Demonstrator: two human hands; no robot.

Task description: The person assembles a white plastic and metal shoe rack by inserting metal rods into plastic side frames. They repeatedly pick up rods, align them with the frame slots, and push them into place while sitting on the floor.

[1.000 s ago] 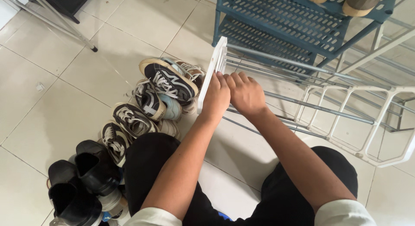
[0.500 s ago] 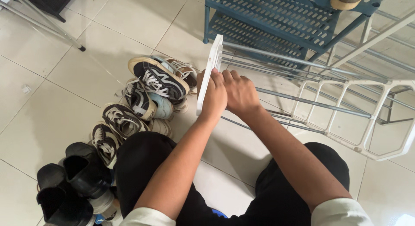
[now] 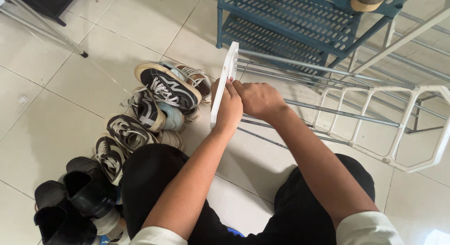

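Left hand: the left hand (image 3: 228, 109) is closed around the white side frame (image 3: 224, 83), fingers wrapped over its edge, apparently to keep that panel upright and steady.
Right hand: the right hand (image 3: 258, 100) lies just right of the left one, fingers curled where a metal rod (image 3: 335, 112) meets the frame (whether it pinches the rod end is hidden by the knuckles).
White rack: it lies tipped on the tiled floor (image 3: 61, 128), its other white side frame (image 3: 398, 128) far right, rods spanning between them, so both ends are within reach.
Sneakers: a heap of sneakers (image 3: 159, 99) sits left of the frame, off the rack.
Black shoes: black shoes (image 3: 75, 198) lie near left.
Blue shelf: a blue shoe shelf (image 3: 300, 20) stands beyond.
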